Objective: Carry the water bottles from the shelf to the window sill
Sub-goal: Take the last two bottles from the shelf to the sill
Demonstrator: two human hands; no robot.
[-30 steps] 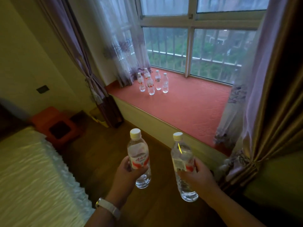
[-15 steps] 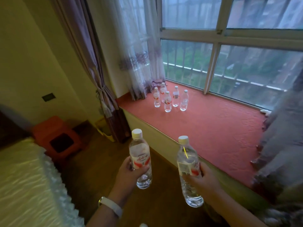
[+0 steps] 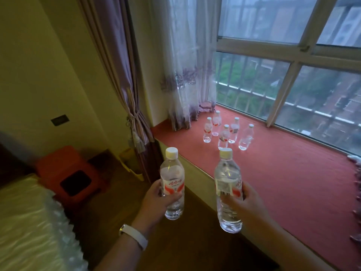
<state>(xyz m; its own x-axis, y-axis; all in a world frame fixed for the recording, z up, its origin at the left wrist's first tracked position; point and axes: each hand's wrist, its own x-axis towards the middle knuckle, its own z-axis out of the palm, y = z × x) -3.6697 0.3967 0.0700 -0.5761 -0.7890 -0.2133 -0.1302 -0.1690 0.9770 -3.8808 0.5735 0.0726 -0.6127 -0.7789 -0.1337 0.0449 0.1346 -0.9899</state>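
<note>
My left hand (image 3: 155, 202) grips a clear water bottle (image 3: 172, 178) with a white cap and red-and-white label, held upright over the wooden floor. My right hand (image 3: 248, 206) grips a second, similar bottle (image 3: 227, 184), upright at the front edge of the window sill (image 3: 283, 177), which is covered in red cloth. Several more water bottles (image 3: 224, 133) stand upright in a cluster at the sill's far left, near the sheer curtain. The shelf is out of view.
A tied-back purple curtain (image 3: 134, 122) hangs left of the sill, a sheer curtain (image 3: 183, 75) behind the bottles. An orange stool (image 3: 70, 173) and a yellow bin (image 3: 130, 163) stand on the floor at left. A white bed (image 3: 25, 227) fills the lower left. The window (image 3: 283, 75) backs the sill.
I have come closer to the sill and turned left; the cluster of bottles now looms nearer. Both hands still hold their bottles upright, the right one now reaching the sill's edge.
</note>
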